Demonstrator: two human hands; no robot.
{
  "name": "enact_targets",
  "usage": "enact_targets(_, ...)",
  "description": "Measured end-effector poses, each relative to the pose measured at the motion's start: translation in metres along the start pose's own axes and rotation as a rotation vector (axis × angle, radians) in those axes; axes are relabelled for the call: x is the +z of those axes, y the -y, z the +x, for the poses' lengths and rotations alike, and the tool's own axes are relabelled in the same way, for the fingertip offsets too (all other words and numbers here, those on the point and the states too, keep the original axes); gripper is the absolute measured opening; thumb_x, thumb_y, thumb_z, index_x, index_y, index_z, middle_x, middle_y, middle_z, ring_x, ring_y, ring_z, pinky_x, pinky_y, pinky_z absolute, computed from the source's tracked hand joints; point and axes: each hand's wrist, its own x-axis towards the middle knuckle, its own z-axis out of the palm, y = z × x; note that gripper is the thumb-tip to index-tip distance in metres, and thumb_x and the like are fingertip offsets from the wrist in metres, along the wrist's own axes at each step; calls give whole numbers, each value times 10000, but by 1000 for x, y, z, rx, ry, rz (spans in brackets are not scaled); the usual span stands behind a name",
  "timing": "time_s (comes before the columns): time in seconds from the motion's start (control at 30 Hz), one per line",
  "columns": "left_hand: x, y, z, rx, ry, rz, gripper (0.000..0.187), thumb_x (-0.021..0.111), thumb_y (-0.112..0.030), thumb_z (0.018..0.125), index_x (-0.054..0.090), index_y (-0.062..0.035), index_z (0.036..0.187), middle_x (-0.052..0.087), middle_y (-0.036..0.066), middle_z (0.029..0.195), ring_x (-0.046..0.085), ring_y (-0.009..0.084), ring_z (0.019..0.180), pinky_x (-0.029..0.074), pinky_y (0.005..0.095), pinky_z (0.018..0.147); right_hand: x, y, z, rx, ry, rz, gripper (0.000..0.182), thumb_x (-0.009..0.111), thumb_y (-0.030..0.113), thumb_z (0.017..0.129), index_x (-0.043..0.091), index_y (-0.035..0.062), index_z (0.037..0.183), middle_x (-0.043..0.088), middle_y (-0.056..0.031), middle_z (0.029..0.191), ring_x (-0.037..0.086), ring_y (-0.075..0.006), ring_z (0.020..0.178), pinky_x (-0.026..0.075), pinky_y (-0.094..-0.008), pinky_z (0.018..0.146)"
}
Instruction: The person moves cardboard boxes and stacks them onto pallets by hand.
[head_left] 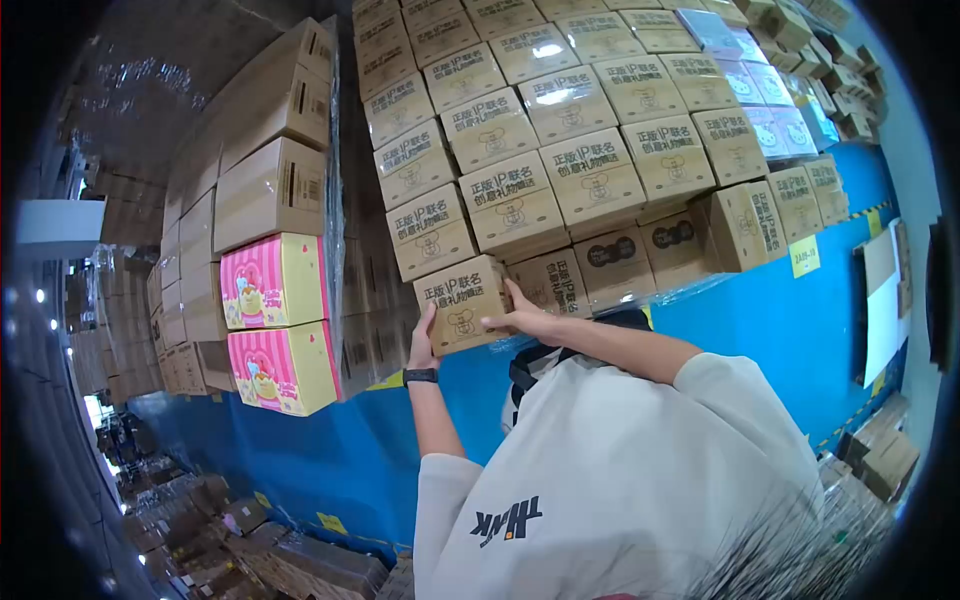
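Note:
A brown cardboard box [462,308], printed with dark Chinese lettering and a cartoon bear outline, sits between my two hands at the lower left corner of a tall stack. My left hand [423,342], with a black watch on its wrist, presses against the box's left side. My right hand [519,312] grips the opposite side, its thumb on the printed face. Matching cartons [515,205] rise in rows just beyond the held box. To its right, a carton with sideways print [550,284] is close to my right hand.
Left of me stands a wrapped pallet of plain cartons [270,195], with pink-and-yellow boxes [270,367] at its near corner. A blue floor [350,455] runs behind me. Pastel boxes [765,85] are at the upper right. More cartons [310,565] lie at the lower left.

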Motion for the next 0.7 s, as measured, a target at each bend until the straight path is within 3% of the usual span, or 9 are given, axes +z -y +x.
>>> enact_targets(0.13, 14, 10, -16, 39, 36, 35, 434, 524, -282, 940, 479, -32, 1292, 572, 103, 1231, 554, 224, 1118, 447, 352, 952, -3, -21, -3, -132, -40, -53, 1107, 762, 201, 745, -50, 89, 1489, 205, -176, 1492, 219, -258, 1376, 215, -364, 1114)
enact_targets(0.23, 54, 22, -41, 86, 86, 112, 454, 517, -270, 942, 444, -33, 1322, 548, 102, 1267, 545, 217, 1131, 443, 353, 959, -28, 4, -55, -208, 15, -66, 1200, 766, 260, 729, -160, 68, 1468, 127, -203, 1521, 143, -295, 1413, 161, -370, 1139)
enact_targets(0.37, 120, 48, -47, 27, 209, 195, 529, 504, -240, 933, 330, -46, 1393, 491, 102, 1318, 467, 200, 1225, 377, 342, 1029, -84, 13, -112, -217, -55, 73, 1100, 749, 166, 734, -40, 65, 1493, 177, -153, 1520, 185, -231, 1395, 156, -348, 1137)
enact_targets(0.47, 168, 80, -25, 76, 403, 169, 590, 519, -228, 928, 266, -39, 1427, 422, 99, 1379, 400, 202, 1271, 309, 331, 1069, -128, 28, -152, -186, -167, 50, 1014, 742, 105, 720, 90, 87, 1495, 283, -112, 1475, 271, -209, 1351, 249, -341, 1106)
enact_targets(0.5, 178, 91, -16, 54, 448, 158, 634, 521, -235, 924, 225, -27, 1445, 389, 100, 1398, 362, 194, 1290, 281, 324, 1081, -142, 32, -159, -159, -177, 57, 1009, 746, 110, 722, 99, 93, 1495, 290, -114, 1471, 275, -208, 1350, 267, -350, 1097)
enact_targets(0.57, 207, 107, -2, 60, 426, 230, 574, 501, -258, 933, 260, -49, 1411, 422, 108, 1363, 412, 206, 1273, 331, 345, 1065, -170, 42, -170, -106, -191, 68, 999, 754, 121, 727, 117, 104, 1496, 303, -117, 1464, 282, -205, 1346, 303, -368, 1079)
enact_targets(0.63, 195, 149, 36, -39, 455, 287, 681, 524, -280, 925, 190, -29, 1463, 316, 108, 1445, 319, 198, 1320, 238, 329, 1102, -213, 13, -160, -2, -95, 87, 977, 748, 261, 763, 121, 121, 1500, 302, -104, 1470, 285, -206, 1347, 314, -403, 1069)
enact_targets(0.67, 192, 161, 46, 66, 445, 406, 716, 528, -350, 927, 179, -35, 1467, 270, 101, 1476, 279, 209, 1346, 211, 347, 1114, -232, 5, -156, 43, -45, 91, 972, 744, 331, 781, 124, 129, 1502, 302, -98, 1474, 287, -206, 1348, 319, -421, 1064)
enact_targets(0.7, 197, 153, 46, 16, 489, 288, 743, 529, -381, 922, 165, -39, 1472, 231, 96, 1496, 238, 203, 1366, 185, 351, 1123, -241, 7, -160, 42, -45, 117, 955, 697, 415, 796, 118, 135, 1503, 298, -90, 1480, 288, -211, 1350, 311, -431, 1067)
